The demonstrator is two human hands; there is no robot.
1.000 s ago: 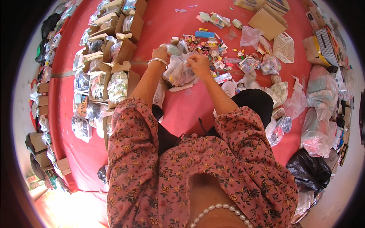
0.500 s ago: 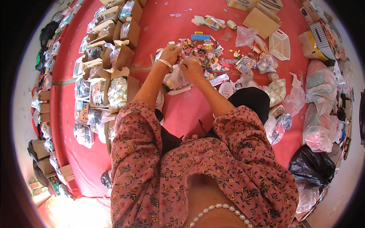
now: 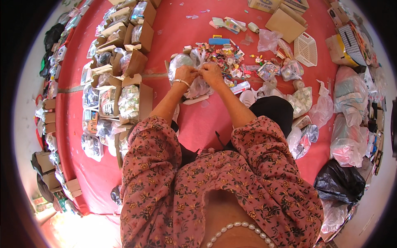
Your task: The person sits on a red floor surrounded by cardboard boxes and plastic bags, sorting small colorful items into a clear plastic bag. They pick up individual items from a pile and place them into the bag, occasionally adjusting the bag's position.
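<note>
Seen from above, a person in a floral-sleeved top sits on a red floor covering [image 3: 173,37], both arms stretched forward. The left hand [image 3: 186,75], with a bracelet at its wrist, and the right hand [image 3: 211,73] meet with fingers pinched shut on the top of a clear plastic bag [image 3: 197,86] that hangs just below them. Just beyond the hands lies a pile of small colourful items [image 3: 226,58], and open cardboard boxes [image 3: 134,97] of bagged goods stand in rows to the left.

Both hands, left hand [image 3: 185,75] and right hand [image 3: 212,73], pinch a clear plastic bag [image 3: 197,86] above the red mat [image 3: 173,37].
</note>
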